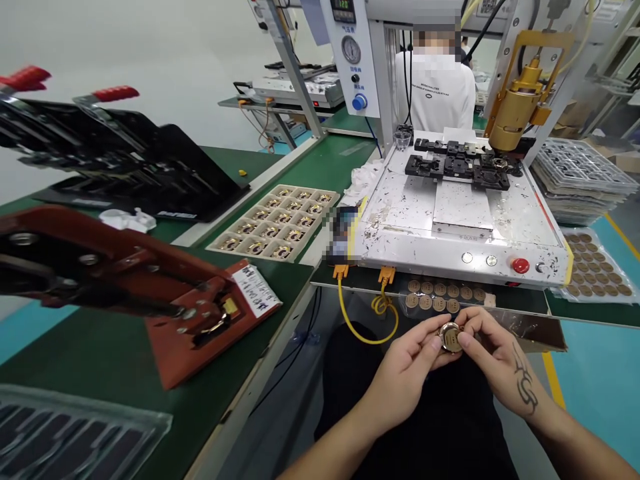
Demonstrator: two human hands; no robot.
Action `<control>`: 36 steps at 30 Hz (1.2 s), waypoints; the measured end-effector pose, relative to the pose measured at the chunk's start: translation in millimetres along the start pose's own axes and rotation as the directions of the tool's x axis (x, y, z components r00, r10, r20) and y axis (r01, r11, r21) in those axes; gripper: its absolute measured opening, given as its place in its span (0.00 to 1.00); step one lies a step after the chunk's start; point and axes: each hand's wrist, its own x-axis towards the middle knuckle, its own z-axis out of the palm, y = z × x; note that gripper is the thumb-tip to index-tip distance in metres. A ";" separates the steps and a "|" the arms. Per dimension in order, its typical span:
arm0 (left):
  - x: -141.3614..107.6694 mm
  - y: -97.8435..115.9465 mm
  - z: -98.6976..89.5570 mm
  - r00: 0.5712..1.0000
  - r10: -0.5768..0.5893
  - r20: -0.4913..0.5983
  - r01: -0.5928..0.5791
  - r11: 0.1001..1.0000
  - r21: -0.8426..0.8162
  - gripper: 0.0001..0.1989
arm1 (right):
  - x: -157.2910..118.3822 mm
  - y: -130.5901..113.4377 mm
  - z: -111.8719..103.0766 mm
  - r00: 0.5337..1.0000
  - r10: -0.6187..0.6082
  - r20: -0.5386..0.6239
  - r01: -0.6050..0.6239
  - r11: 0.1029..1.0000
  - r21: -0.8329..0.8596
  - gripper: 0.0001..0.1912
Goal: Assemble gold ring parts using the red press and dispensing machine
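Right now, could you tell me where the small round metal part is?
In the head view, the round metal part sits low and right of centre, pinched between the left hand and right hand, just below the machine's front edge.

One round metal part (451,337) between two hands, left hand (407,373) and right hand (493,357); beyond them, two orange plugs (341,271), one red button (521,265); far left, one red press (125,280).
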 end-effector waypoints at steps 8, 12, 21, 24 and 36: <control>-2.2 -0.3 2.2 1.000 0.017 0.011 -0.017 0.999 0.041 0.25 | -1.1 -0.3 0.2 1.000 -0.002 0.004 0.002 1.000 -0.031 0.15; -2.5 -1.6 4.1 1.000 0.025 0.012 -0.026 0.998 0.057 0.25 | -2.1 1.7 1.2 1.000 -0.018 -0.020 0.016 0.998 -0.064 0.15; -4.3 -12.8 5.0 0.992 0.126 -0.011 -0.120 0.964 0.238 0.22 | -4.6 8.5 7.6 0.989 -0.135 -0.066 0.121 0.975 -0.184 0.12; -3.4 -17.7 2.6 0.985 0.172 -0.022 -0.154 0.927 0.343 0.20 | -3.9 13.7 7.9 0.979 -0.186 -0.083 0.155 0.946 -0.286 0.13; 1.0 17.4 -8.0 0.980 0.196 0.015 -0.180 0.863 0.472 0.26 | 10.6 12.0 -0.7 0.998 -0.049 0.042 0.053 0.995 -0.087 0.12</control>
